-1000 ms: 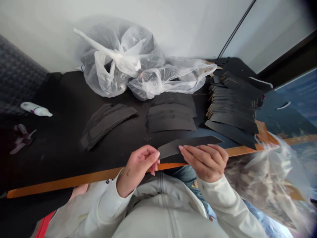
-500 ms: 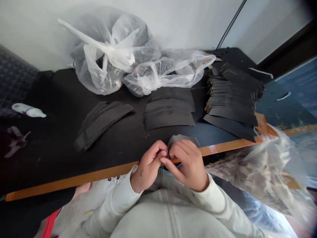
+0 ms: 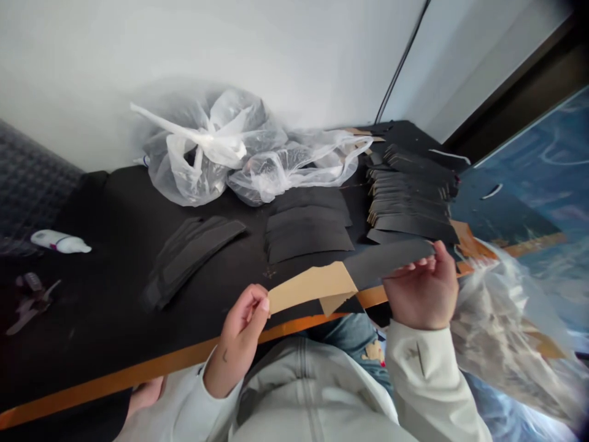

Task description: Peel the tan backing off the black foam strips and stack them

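My left hand (image 3: 243, 325) is closed, pinching the left end of a tan paper strip (image 3: 310, 290) between thumb and fingers. A flap of that strip folds down near its right end, where it meets a black strip (image 3: 384, 263). Further right, my right hand (image 3: 423, 285) grips the far end of the black strip between thumb and fingers, palm partly turned up. Both strips stretch between my hands above the table's front edge. Beyond them lies a fanned pile of black pieces (image 3: 308, 236). Whether the tan and black strips are still joined I cannot tell.
More black pieces lie in a left pile (image 3: 196, 258) and a right stack (image 3: 411, 199) on the black table (image 3: 115, 245). Knotted clear plastic bags (image 3: 202, 150) stand against the wall. A white bottle (image 3: 59, 241) lies at left; another plastic bag (image 3: 499, 319) hangs at the right edge.
My hands, close together before, have moved apart. A tan strip now stretches from my left hand toward the black strip in my right. The camera view has also shifted.
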The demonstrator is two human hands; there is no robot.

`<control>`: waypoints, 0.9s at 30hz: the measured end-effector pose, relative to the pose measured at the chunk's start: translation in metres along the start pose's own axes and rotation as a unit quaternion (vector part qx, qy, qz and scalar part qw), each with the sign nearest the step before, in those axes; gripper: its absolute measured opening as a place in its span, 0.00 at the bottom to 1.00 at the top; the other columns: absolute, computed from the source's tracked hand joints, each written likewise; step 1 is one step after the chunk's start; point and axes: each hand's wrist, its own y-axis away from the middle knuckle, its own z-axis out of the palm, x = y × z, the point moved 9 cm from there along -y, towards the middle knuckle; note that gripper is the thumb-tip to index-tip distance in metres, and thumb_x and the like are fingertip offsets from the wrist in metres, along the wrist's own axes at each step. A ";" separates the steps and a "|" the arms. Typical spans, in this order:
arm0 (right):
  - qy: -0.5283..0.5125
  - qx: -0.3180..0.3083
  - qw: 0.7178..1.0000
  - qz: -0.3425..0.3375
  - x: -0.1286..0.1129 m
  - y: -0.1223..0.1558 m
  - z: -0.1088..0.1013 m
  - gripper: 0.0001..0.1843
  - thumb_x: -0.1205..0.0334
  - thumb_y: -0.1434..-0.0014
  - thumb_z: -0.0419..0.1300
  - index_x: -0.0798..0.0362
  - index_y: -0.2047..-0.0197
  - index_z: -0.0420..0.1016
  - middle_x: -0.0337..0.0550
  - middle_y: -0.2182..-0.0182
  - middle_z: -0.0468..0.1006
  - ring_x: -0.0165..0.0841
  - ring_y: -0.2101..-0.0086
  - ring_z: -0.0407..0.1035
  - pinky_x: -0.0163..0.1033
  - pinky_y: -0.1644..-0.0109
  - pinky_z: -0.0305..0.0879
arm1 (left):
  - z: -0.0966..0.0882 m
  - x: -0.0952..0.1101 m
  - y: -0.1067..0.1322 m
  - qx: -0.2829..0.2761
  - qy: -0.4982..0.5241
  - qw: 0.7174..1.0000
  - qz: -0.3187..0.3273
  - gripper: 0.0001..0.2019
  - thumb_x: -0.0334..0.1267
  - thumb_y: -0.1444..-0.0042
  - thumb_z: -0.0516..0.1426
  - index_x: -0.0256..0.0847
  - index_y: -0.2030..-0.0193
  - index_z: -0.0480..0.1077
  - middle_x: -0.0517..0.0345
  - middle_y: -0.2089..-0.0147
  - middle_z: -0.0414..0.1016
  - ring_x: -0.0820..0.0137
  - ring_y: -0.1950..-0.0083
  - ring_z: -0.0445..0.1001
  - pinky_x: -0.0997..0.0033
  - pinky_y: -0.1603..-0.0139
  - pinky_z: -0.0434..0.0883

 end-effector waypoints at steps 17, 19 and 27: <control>0.372 -0.516 0.648 -0.419 -0.011 0.178 0.131 0.10 0.52 0.39 0.63 0.49 0.62 0.74 0.36 0.73 0.80 0.33 0.67 0.75 0.42 0.51 0.73 | 0.046 0.071 -0.004 0.085 0.130 0.975 0.159 0.18 0.37 0.39 0.61 0.50 0.46 0.61 0.62 0.60 0.72 0.72 0.60 0.74 0.72 0.59 0.73; 0.380 -0.462 0.711 -0.369 -0.021 0.152 0.110 0.17 0.46 0.36 0.58 0.47 0.51 0.75 0.41 0.62 0.83 0.37 0.57 0.76 0.46 0.44 0.70 | 0.044 0.058 -0.010 0.077 0.185 0.974 0.102 0.21 0.36 0.43 0.64 0.49 0.47 0.60 0.63 0.61 0.72 0.74 0.61 0.74 0.75 0.60 0.72; 0.406 -0.405 0.819 -0.002 0.042 0.083 0.039 0.11 0.52 0.39 0.63 0.50 0.60 0.78 0.43 0.64 0.82 0.32 0.64 0.76 0.37 0.60 0.72 | 0.041 0.031 -0.027 0.121 0.297 0.947 -0.002 0.23 0.41 0.49 0.67 0.46 0.50 0.62 0.62 0.59 0.74 0.74 0.60 0.74 0.74 0.57 0.72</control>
